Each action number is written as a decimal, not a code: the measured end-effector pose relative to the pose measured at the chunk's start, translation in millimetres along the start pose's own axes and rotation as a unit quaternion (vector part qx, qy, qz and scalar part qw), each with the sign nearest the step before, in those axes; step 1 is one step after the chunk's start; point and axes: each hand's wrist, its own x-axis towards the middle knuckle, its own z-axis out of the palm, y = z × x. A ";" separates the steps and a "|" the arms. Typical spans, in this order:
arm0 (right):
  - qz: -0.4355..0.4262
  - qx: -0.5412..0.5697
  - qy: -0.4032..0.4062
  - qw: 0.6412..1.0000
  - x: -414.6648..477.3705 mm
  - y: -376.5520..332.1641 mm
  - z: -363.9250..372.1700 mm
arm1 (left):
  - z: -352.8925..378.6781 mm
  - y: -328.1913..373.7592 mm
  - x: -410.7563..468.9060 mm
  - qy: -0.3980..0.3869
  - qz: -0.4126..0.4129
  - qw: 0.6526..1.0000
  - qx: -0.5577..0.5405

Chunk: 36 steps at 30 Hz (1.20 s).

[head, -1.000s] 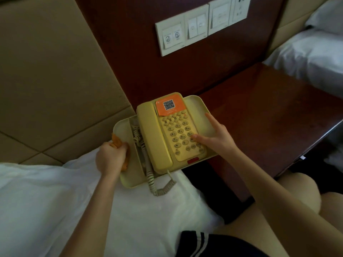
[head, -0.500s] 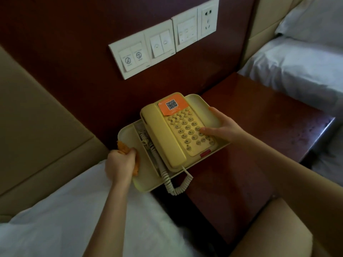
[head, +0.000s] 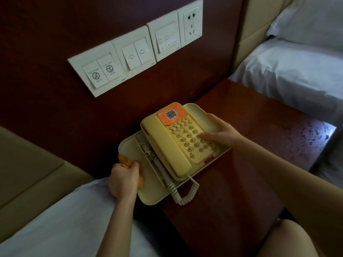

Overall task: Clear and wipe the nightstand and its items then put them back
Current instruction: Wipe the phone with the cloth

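Your tabletop (head: 259, 112) is dark red-brown wood, running from the centre of the frame out to the right. One white bed (head: 289, 75) lies against its far side at upper right, and another bed (head: 61, 223) sits beside it at lower left. A pale glare near the right edge shows up the surface (speckled with marks or smears). At its left rear, by the wall panel (head: 55, 112), is the cream tray (head: 132, 151), whose near left corner reaches past the tabletop's edge. You cannot tell whether it rests flat or is lifted.
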 end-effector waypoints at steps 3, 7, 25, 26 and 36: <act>0.017 0.021 -0.008 1.000 7.4 -1.7 -3.2 | 5.7 0.0 -0.7 -0.005 -0.002 1.000 -0.008; 0.024 0.013 -0.010 1.000 15.8 -2.6 -5.2 | 12.8 2.2 -2.4 -0.002 0.000 1.000 0.009; 0.042 -0.220 0.033 0.974 24.1 4.0 1.2 | 14.9 9.8 -8.0 0.005 0.112 0.989 0.092; 0.044 -0.224 0.033 0.973 23.6 4.5 3.0 | 13.0 9.9 -8.2 0.001 0.118 0.988 0.101; -0.016 -0.244 0.127 0.961 -1.9 6.2 17.9 | -15.4 17.4 -2.5 -0.001 0.088 0.996 0.032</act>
